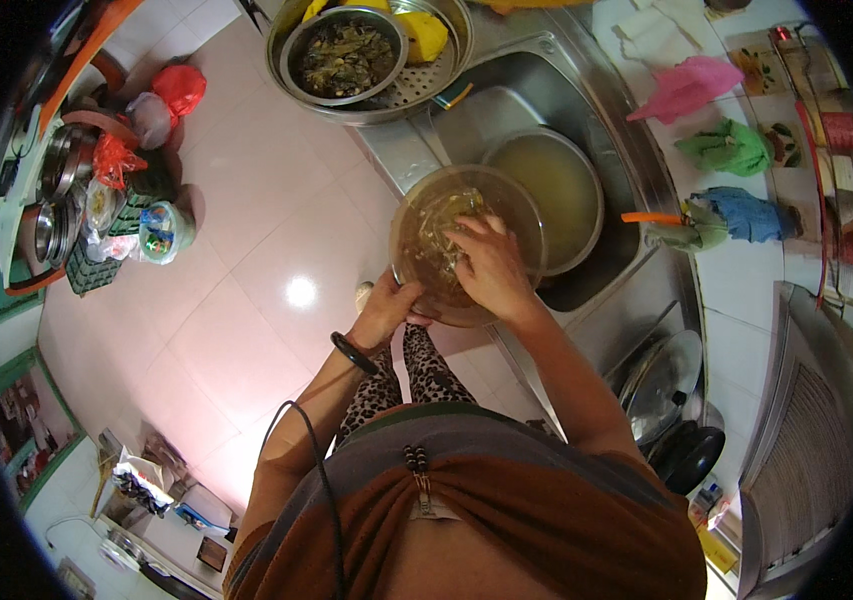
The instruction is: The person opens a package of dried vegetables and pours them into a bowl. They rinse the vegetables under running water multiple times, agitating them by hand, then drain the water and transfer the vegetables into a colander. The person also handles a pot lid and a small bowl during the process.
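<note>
My left hand [389, 304] grips the near left rim of a translucent brownish bowl [524, 217], thumb over the edge. The bowl is held at the front of a steel sink [614, 187], partly over a metal basin. Wet, stringy food pieces [437, 232] lie inside it. My right hand [490, 262] reaches into the bowl, its fingers bent among the pieces; whether they pinch any is hidden. Cloudy yellowish liquid fills the metal basin [584, 251] in the sink.
Beyond the sink's left end, a perforated steel pan [460, 45] holds a metal bowl of dark food [347, 60] and yellow pieces [424, 37]. Pink [689, 86], green [730, 148] and blue cloths [749, 214] hang along the tiled wall. A glass lid [663, 390] leans at right.
</note>
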